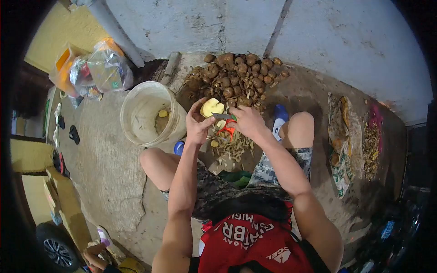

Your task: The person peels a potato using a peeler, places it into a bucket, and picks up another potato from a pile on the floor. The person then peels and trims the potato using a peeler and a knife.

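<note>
Bare, stained concrete floor point(104, 182) up against a scuffed grey-blue wall point(182, 27); work is held just above floor level. Left hand point(196, 125): grip curled round a pale-yellow peeled potato point(212, 107), thumb at the near edge. Right hand point(248, 122): grip wrapped on a green-handled knife with a flat grey blade point(222, 116); blade lies along the potato's near side, tip right by the left thumb. Can't tell if the edge has bitten in. For clean cuts I'd get that thumb clear of the blade line, keep strokes short and shallow, turn the potato rather than the wrist. Just below the hands: bright orange-red object point(227, 131), maybe a peeler, partly hidden. Then loose pale peelings point(232, 149) on the floor. Past the hands, a mound of brown unpeeled potatoes point(241, 68) near the wall. Off-white round plastic bucket point(141, 113) just beside the left hand, one yellow piece point(163, 113) inside. Further out: stuffed plastic bags point(109, 68) at left, crumpled printed sack point(340, 141) at right, black-tyred wheel point(57, 248) lower left.
</note>
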Available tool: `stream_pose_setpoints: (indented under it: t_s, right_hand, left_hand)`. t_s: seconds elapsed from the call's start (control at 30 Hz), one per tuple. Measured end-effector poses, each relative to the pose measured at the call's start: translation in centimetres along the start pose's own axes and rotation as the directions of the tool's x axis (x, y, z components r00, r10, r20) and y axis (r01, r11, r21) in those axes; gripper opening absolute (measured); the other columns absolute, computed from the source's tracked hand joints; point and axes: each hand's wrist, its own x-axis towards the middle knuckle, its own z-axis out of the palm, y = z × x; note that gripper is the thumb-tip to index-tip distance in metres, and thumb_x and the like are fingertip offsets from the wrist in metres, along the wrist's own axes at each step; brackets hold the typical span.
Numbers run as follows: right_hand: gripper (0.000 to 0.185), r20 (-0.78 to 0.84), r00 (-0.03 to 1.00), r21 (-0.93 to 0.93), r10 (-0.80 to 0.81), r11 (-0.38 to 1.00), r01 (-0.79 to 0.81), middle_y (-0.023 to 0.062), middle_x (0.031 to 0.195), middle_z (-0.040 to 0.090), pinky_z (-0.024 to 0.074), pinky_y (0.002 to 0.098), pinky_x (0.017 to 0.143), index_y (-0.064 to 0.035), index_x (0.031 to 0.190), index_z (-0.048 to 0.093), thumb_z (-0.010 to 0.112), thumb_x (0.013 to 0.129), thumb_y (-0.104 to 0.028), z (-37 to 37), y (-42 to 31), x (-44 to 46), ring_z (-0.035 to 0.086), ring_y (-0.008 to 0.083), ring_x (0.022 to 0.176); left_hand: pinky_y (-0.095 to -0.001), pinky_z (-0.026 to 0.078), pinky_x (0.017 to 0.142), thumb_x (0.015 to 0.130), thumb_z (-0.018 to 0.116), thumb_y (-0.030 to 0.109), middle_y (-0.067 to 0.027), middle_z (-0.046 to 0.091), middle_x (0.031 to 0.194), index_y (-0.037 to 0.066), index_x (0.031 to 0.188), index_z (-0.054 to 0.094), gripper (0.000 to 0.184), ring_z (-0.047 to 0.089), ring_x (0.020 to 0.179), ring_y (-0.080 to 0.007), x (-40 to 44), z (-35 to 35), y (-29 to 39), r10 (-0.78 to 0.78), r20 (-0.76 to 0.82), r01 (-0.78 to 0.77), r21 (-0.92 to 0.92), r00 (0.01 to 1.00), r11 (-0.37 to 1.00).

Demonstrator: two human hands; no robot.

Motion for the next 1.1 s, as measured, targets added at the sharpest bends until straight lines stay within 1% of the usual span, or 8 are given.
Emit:
stream_pose_setpoints:
  t_s: [0.37, 0.47, 0.53, 0.6, 0.73, 0.9, 1.0, 1.1]
  right_hand:
    - [0.047, -0.029, 0.999, -0.019, -0.024, 1.0, 0.024, 0.0176, 0.098, 0.063, 0.0528, 0.0453, 0.079, -0.0079, 0.115, 0.061, 0.078, 0.074, -0.025, 2.0, 2.4, 1.3, 0.064, 0.0369, 0.091]
    - [0.051, -0.01, 0.999, 0.016, -0.038, 0.999, 0.039, 0.0187, 0.101, 0.064, 0.0527, 0.0444, 0.082, -0.0053, 0.116, 0.061, 0.079, 0.074, -0.027, 2.0, 2.6, 1.3, 0.063, 0.0366, 0.097]
    - [0.052, 0.108, 0.99, 0.071, 0.094, 0.992, -0.102, 0.019, 0.101, 0.063, 0.0524, 0.0441, 0.084, -0.005, 0.116, 0.06, 0.079, 0.074, -0.029, 1.5, 2.8, 1.7, 0.062, 0.0366, 0.1]
    - [0.052, 0.115, 0.983, 0.032, 0.144, 0.988, -0.148, 0.0193, 0.102, 0.063, 0.0526, 0.0443, 0.083, -0.005, 0.116, 0.06, 0.079, 0.074, -0.029, 1.3, 3.9, 1.4, 0.063, 0.0368, 0.099]
    - [0.051, 0.133, 0.966, -0.054, 0.22, 0.975, -0.215, 0.0199, 0.104, 0.063, 0.0532, 0.0453, 0.081, -0.0074, 0.116, 0.061, 0.08, 0.074, -0.031, 0.0, 2.7, 1.8, 0.064, 0.0371, 0.097]
    - [0.046, 0.065, 0.993, 0.057, 0.103, 0.993, -0.107, 0.0177, 0.096, 0.064, 0.0531, 0.0464, 0.078, -0.0112, 0.115, 0.062, 0.077, 0.076, -0.031, -0.3, 0.9, 0.2, 0.064, 0.0365, 0.093]
    - [0.05, -0.017, 1.0, 0.03, -0.012, 0.999, 0.012, 0.0179, 0.095, 0.063, 0.0519, 0.0454, 0.077, -0.007, 0.112, 0.062, 0.079, 0.072, -0.032, -0.4, -0.2, -0.3, 0.062, 0.0389, 0.089]
    - [0.042, 0.006, 0.999, 0.002, -0.039, 0.999, 0.039, 0.0173, 0.094, 0.063, 0.0521, 0.0463, 0.075, -0.0089, 0.116, 0.061, 0.073, 0.077, -0.02, -0.7, -0.8, -0.3, 0.064, 0.0359, 0.088]
  left_hand:
    - [-0.0376, 0.05, 0.096, 0.063, 0.083, -0.002, -0.0142, 0.064, 0.112, -0.008, 0.116, 0.055, 0.061, 0.062, 0.104, -0.0229, 0.3, -1.2, -1.0, -0.086, 0.045, 0.082, 0.068, 0.995, 0.994]
    - [-0.0457, 0.052, 0.095, 0.06, 0.087, 0.009, -0.0168, 0.061, 0.117, -0.006, 0.121, 0.052, 0.071, 0.063, 0.106, -0.0293, 0.0, -1.2, -0.8, -0.126, 0.091, 0.127, -0.004, 0.988, 0.992]
    - [-0.0471, 0.052, 0.095, 0.06, 0.087, 0.014, -0.0164, 0.061, 0.117, -0.005, 0.122, 0.051, 0.074, 0.063, 0.106, -0.0307, -0.3, -1.4, -1.2, -0.124, 0.083, 0.121, 0.044, 0.989, 0.992]
    - [-0.0394, 0.053, 0.094, 0.061, 0.085, 0.004, -0.0159, 0.063, 0.114, -0.007, 0.12, 0.053, 0.068, 0.063, 0.104, -0.0253, -0.1, -1.4, -1.0, -0.148, 0.099, 0.157, -0.086, 0.984, 0.984]
    - [-0.0383, 0.053, 0.093, 0.064, 0.085, 0.007, -0.0155, 0.062, 0.114, -0.007, 0.122, 0.051, 0.069, 0.063, 0.104, -0.0256, -0.1, -0.8, -0.7, -0.109, 0.059, 0.117, -0.157, 0.992, 0.981]
    - [-0.0376, 0.052, 0.093, 0.066, 0.081, -0.001, -0.014, 0.061, 0.117, -0.007, 0.124, 0.05, 0.066, 0.061, 0.108, -0.0246, 0.4, -0.9, -0.8, -0.036, 0.005, 0.037, -0.118, 0.999, 0.992]
    - [-0.0376, 0.052, 0.094, 0.066, 0.08, -0.004, -0.0136, 0.06, 0.117, -0.007, 0.123, 0.051, 0.064, 0.061, 0.108, -0.024, 0.4, -0.9, -0.9, -0.008, -0.022, 0.007, -0.065, 1.0, 0.998]
    - [-0.0378, 0.052, 0.093, 0.065, 0.08, -0.005, -0.0132, 0.061, 0.117, -0.006, 0.121, 0.052, 0.063, 0.061, 0.107, -0.0237, 0.3, -1.0, -0.9, 0.006, -0.047, -0.008, -0.033, 0.999, 0.999]
